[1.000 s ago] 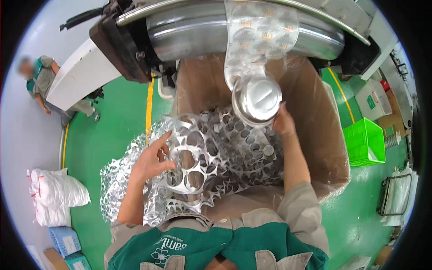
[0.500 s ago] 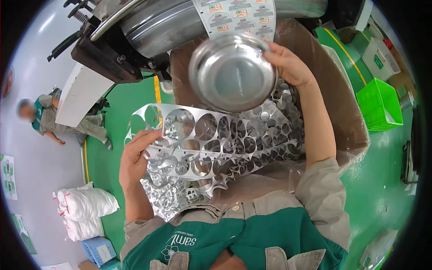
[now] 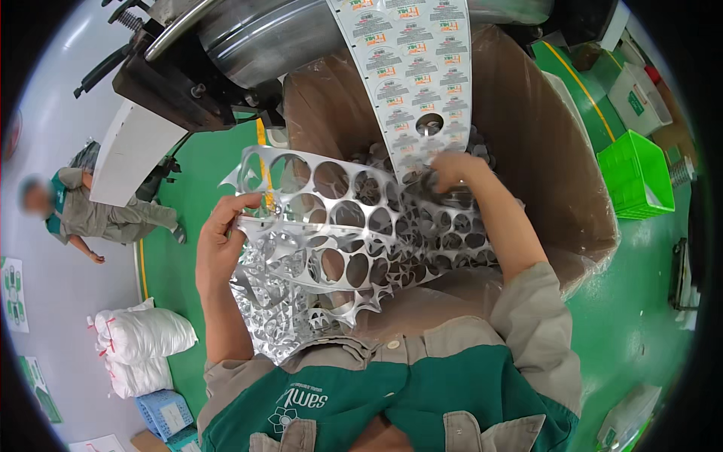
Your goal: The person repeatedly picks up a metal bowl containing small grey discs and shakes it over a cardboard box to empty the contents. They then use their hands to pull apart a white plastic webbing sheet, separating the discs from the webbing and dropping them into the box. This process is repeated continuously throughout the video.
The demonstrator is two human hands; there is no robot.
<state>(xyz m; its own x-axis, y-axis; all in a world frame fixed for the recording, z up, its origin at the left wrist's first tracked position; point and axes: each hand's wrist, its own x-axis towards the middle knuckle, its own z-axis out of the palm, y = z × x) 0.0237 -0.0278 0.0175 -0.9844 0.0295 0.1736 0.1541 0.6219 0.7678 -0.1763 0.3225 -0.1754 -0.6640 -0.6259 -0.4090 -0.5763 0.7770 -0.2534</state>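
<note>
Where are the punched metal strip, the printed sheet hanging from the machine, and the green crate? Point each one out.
punched metal strip (image 3: 339,215), head view, on the web between two round holes near its upper edge.
printed sheet (image 3: 410,68), head view, on its middle, above the cut hole.
green crate (image 3: 636,181), head view, on its slatted side wall.

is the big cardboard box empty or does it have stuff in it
Not empty. The cardboard box holds a heap of punched metal scrap, which spills over its near edge. How deep the heap goes cannot be told.

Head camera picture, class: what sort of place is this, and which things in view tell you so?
Probably a factory floor: a large metal machine feeds a printed strip, punched metal scrap fills a big cardboard box, and the floor is painted green.
</note>
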